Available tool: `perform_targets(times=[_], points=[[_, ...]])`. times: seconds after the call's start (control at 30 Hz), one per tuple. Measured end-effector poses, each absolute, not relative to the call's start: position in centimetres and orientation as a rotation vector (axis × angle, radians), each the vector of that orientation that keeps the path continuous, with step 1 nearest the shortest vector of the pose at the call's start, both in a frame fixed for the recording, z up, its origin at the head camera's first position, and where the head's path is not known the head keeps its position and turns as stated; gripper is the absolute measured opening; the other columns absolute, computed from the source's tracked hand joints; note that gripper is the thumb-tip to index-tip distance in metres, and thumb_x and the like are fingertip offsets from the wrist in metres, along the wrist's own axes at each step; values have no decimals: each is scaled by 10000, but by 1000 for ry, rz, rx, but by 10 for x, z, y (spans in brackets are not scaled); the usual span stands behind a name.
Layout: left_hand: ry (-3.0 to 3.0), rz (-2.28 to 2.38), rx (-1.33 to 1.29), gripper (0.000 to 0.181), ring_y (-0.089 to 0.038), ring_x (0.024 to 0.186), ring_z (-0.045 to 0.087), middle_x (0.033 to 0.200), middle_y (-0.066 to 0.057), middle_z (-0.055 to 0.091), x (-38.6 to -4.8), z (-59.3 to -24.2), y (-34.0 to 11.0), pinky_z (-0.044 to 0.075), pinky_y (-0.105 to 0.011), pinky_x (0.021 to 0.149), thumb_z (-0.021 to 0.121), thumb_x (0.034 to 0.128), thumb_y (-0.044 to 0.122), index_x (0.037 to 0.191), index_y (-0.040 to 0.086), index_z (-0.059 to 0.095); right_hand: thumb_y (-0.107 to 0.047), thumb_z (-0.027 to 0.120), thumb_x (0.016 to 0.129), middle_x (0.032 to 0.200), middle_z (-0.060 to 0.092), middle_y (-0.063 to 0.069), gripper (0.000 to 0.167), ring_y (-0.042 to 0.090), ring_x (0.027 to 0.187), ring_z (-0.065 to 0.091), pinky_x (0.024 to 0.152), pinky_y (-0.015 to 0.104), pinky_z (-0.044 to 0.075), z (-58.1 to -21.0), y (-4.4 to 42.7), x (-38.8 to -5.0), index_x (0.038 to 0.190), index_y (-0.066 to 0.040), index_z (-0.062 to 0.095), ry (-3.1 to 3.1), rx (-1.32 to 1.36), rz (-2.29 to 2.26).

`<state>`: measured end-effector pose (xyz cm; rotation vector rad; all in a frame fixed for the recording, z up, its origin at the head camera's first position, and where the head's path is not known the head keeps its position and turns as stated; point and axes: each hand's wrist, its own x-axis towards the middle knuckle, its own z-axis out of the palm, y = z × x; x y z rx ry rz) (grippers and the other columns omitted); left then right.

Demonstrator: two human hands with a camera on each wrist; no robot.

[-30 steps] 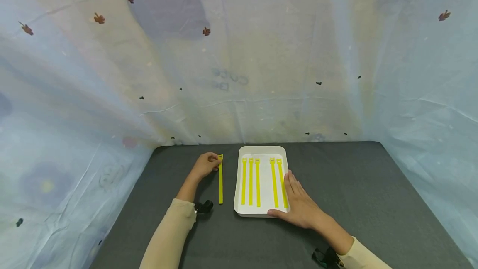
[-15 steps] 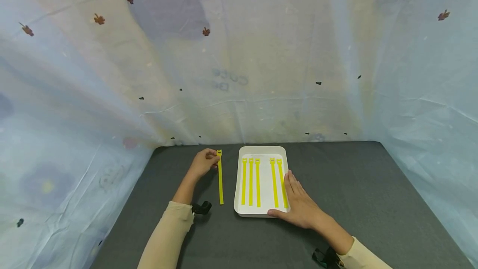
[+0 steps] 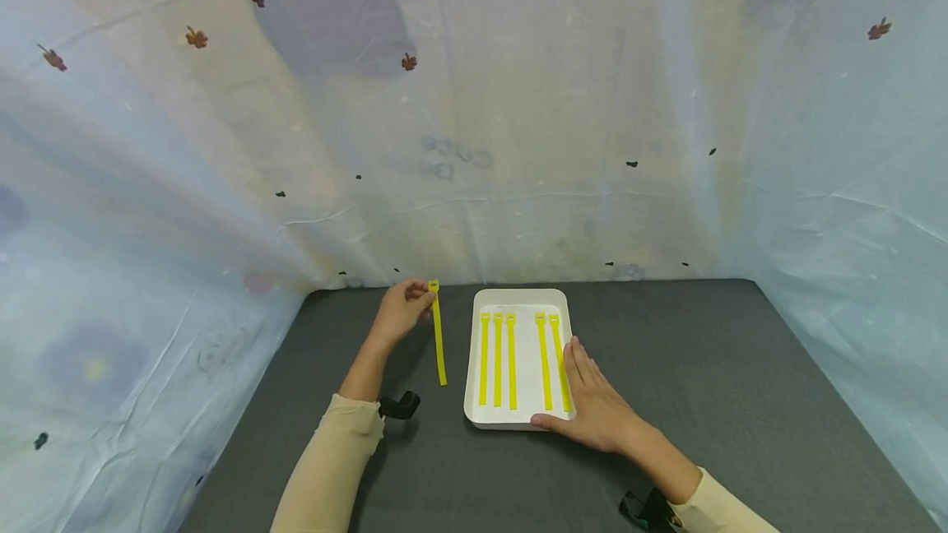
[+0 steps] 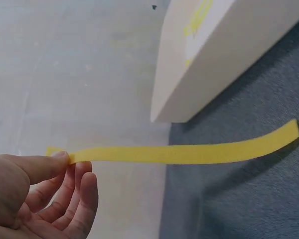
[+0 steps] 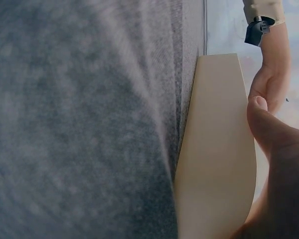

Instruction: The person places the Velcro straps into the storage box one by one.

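Observation:
My left hand [image 3: 400, 315] pinches a yellow hook-and-loop cable tie [image 3: 439, 344] near its slotted head, left of the white tray [image 3: 518, 297]. In the left wrist view, the tie's [image 4: 159, 155] long tail hangs free of the fingers and bends at its tip. Inside the tray several similar yellow ties [image 3: 498, 360] lie lengthwise, three on the left and two on the right, with a gap between the groups. My right hand [image 3: 592, 410] rests with straight fingers along the tray's right rim, its thumb at the near edge, covering part of the rightmost tie.
A dark grey cloth [image 3: 681, 368] covers the table around the tray. Behind and at both sides hangs a pale patterned sheet [image 3: 518, 130], close to the table's far edge. Each wrist wears a black strap [image 3: 400, 406].
My left hand has moved away from me, toward the far edge, carrying the cable tie along, and the tie's tail now slants. The right hand and the tray have stayed put.

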<state>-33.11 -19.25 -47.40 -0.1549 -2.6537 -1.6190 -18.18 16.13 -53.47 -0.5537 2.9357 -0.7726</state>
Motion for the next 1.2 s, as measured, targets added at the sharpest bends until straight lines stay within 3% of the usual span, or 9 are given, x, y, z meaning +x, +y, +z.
perform_targets(times=[0.2, 0.7, 1.2], points=[[-2605, -1589, -172, 248, -238, 880, 733, 1137, -171, 727, -328, -457, -187, 623, -345, 753, 691, 1078, 190, 1259, 25, 653, -798, 681, 882, 1775, -6, 273, 1347, 417, 1657, 44, 1320, 600, 173, -535, 162, -182, 1677, 98, 65, 2936, -554, -770], [-2530, -1575, -312, 273, -293, 960, 742, 1193, -178, 711, -315, -418, -155, 634, -399, 816, 696, 1076, 190, 1286, 19, 662, -837, 663, 866, 1785, -34, 241, 1373, 386, 1663, 27, 1329, 577, 160, -538, 161, -183, 1688, 71, 41, 2922, -530, -753], [-2565, -1629, -531, 229, -248, 931, 743, 1128, -117, 719, -306, -420, -111, 636, -368, 804, 707, 1065, 168, 1252, 40, 675, -842, 661, 863, 1785, -23, 242, 1373, 390, 1661, 40, 1326, 582, 171, -538, 161, -185, 1689, 69, 51, 2916, -524, -764]])
